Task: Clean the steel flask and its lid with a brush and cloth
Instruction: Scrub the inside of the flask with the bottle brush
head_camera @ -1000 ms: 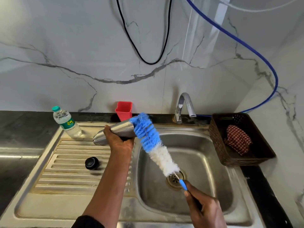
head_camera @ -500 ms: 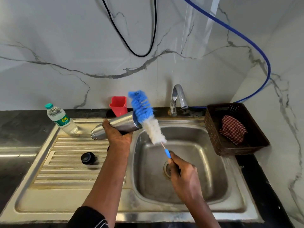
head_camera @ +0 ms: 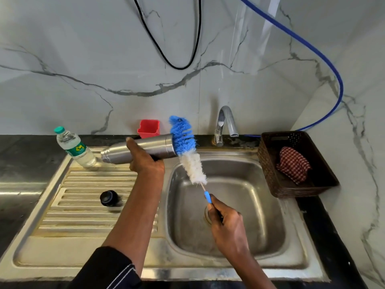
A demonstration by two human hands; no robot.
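My left hand [head_camera: 144, 161] grips the steel flask [head_camera: 154, 147], which lies nearly level above the drainboard with its narrow end to the left. My right hand [head_camera: 224, 221] holds the blue handle of a bottle brush [head_camera: 188, 150]. The brush slants up and left, and its blue bristles lie against the flask's right end, with the white bristles below. The black lid [head_camera: 109, 197] sits on the ribbed drainboard, apart from both hands. A red checked cloth [head_camera: 293, 164] lies in the brown basket [head_camera: 270, 174] at the right.
The steel sink basin [head_camera: 260, 205] lies under the brush, its tap [head_camera: 224, 124] behind. A plastic water bottle [head_camera: 75, 148] stands at the drainboard's back left, close to the flask's narrow end. A red cup [head_camera: 149, 128] is at the wall. Black and blue hoses hang above.
My right hand has drawn the brush up and toward the flask's right end; the brush now stands steeper with its blue bristles against that end. The flask stays in my left hand.
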